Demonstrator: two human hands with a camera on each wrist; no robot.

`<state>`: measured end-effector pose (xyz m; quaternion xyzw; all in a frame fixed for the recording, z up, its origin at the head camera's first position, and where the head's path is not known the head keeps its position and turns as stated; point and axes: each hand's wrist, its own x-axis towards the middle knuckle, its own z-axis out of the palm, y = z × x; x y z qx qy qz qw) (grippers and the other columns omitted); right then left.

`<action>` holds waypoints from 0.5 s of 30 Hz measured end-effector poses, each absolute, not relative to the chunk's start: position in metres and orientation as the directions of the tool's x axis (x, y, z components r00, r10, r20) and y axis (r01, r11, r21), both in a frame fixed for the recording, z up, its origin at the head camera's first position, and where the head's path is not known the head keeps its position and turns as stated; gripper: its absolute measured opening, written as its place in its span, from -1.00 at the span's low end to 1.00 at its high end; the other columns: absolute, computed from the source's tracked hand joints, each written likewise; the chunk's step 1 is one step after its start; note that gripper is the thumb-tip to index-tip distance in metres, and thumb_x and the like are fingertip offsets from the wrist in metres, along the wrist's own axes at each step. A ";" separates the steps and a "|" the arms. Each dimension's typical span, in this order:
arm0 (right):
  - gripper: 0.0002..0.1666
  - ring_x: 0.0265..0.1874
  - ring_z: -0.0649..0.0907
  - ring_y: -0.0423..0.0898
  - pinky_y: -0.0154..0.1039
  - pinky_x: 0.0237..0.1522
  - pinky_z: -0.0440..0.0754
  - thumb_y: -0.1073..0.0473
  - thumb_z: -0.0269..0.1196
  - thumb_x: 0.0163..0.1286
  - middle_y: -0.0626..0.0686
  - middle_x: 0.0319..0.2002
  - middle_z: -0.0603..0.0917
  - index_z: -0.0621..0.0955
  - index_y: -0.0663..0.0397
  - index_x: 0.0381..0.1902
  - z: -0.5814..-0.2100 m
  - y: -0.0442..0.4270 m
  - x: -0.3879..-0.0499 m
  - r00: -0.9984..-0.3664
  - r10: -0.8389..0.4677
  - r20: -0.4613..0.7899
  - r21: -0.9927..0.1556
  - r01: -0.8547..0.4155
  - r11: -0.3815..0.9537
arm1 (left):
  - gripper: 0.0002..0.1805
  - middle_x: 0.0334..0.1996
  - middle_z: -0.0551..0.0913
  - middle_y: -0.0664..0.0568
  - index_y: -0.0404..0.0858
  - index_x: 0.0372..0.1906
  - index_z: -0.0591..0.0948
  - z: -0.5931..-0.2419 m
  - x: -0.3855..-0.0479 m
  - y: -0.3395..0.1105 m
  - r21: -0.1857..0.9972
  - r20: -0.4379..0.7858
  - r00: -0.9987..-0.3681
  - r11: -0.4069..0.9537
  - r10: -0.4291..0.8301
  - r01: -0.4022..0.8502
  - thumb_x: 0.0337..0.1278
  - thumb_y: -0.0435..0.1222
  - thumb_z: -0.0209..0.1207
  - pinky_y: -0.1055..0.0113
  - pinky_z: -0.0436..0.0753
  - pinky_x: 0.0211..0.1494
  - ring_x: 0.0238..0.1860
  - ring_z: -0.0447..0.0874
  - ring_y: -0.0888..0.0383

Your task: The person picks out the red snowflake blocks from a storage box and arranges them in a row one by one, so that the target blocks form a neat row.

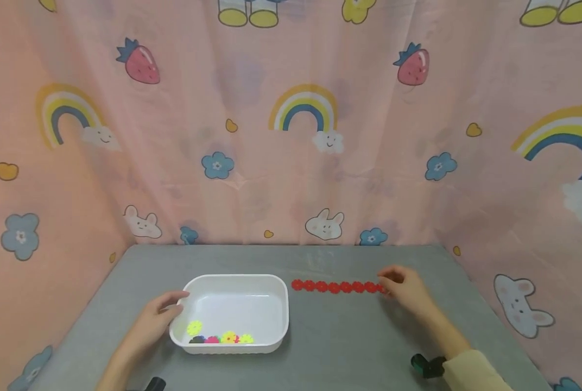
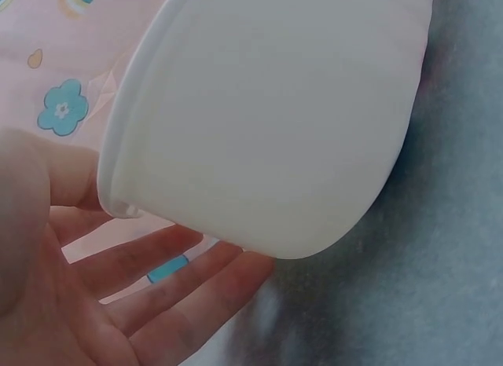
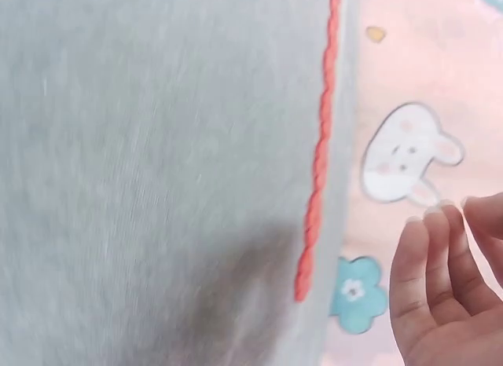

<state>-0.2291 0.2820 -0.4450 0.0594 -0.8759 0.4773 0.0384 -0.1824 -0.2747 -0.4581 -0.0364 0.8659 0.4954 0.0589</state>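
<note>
My left hand holds the left end of a white plastic tray. In the left wrist view, some fingers reach along the tray's outer wall and the hand meets its rim. Yellow, pink and dark flower-shaped pieces lie along the tray's near side. To the right, a straight row of red flower-shaped pieces lies on the table. Over the row's right end hovers my right hand, thumb and fingers close together. Nothing shows between those fingertips in the right wrist view, and the hand is apart from the row.
A grey cloth-like surface covers the table. Pink patterned curtain closes off the back and both sides. Black wrist gear sits near my right wrist, and another dark piece near my left.
</note>
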 end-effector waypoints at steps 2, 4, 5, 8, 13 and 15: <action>-0.72 -0.25 0.67 0.05 -0.24 -0.27 0.71 0.21 0.22 0.52 0.24 -0.09 0.69 0.63 0.30 0.05 -0.443 0.275 -0.224 -0.986 -0.083 0.141 -0.814 -0.164 0.558 | -0.57 0.41 0.31 -0.46 -0.32 0.35 0.50 -0.458 -0.182 -0.276 0.844 -0.122 -0.993 0.525 -0.007 -0.107 0.49 -0.26 0.05 -0.19 0.59 0.19 0.34 0.39 -0.42; -0.74 -0.22 0.67 0.05 -0.23 -0.25 0.69 0.19 0.23 0.51 0.19 -0.09 0.70 0.64 0.25 0.03 -0.442 0.268 -0.219 -0.985 -0.080 0.151 -0.785 -0.168 0.596 | -0.57 0.39 0.33 -0.46 -0.33 0.35 0.50 -0.458 -0.180 -0.276 0.836 -0.106 -0.994 0.541 -0.007 -0.093 0.49 -0.28 0.06 -0.20 0.58 0.21 0.32 0.43 -0.41; -0.74 -0.20 0.67 0.05 -0.21 -0.23 0.69 0.19 0.23 0.51 0.17 -0.09 0.71 0.65 0.24 0.03 -0.442 0.265 -0.216 -0.985 -0.080 0.155 -0.766 -0.171 0.620 | -0.57 0.38 0.35 -0.45 -0.33 0.35 0.49 -0.458 -0.180 -0.276 0.828 -0.101 -0.995 0.554 -0.008 -0.088 0.49 -0.28 0.06 -0.20 0.57 0.21 0.30 0.46 -0.40; -0.69 -0.13 0.67 0.01 -0.14 -0.14 0.69 0.11 0.24 0.51 0.08 -0.08 0.72 0.66 0.20 0.05 -0.443 0.256 -0.209 -0.983 -0.074 0.165 -0.708 -0.170 0.685 | -0.55 0.35 0.40 -0.43 -0.31 0.36 0.48 -0.456 -0.178 -0.273 0.781 -0.086 -0.996 0.620 -0.013 -0.076 0.48 -0.28 0.06 -0.23 0.55 0.21 0.26 0.51 -0.38; -0.50 0.08 0.63 0.14 0.16 0.13 0.61 -0.05 0.22 0.52 0.16 0.09 0.67 0.61 0.21 0.19 -0.448 0.240 -0.195 -0.979 -0.089 0.184 -0.607 -0.184 0.773 | -0.52 0.31 0.47 -0.39 -0.34 0.36 0.48 -0.444 -0.174 -0.259 0.605 0.012 -1.000 0.796 0.009 0.015 0.47 -0.23 0.07 -0.30 0.49 0.24 0.28 0.47 -0.37; -0.42 0.17 0.56 0.22 0.27 0.18 0.54 -0.09 0.21 0.52 0.22 0.17 0.62 0.57 0.22 0.26 -0.449 0.234 -0.188 -0.977 -0.103 0.185 -0.552 -0.190 0.812 | -0.52 0.29 0.49 -0.40 -0.37 0.34 0.50 -0.440 -0.172 -0.251 0.513 0.089 -0.995 0.855 0.038 0.079 0.44 -0.23 0.11 -0.32 0.43 0.28 0.29 0.45 -0.38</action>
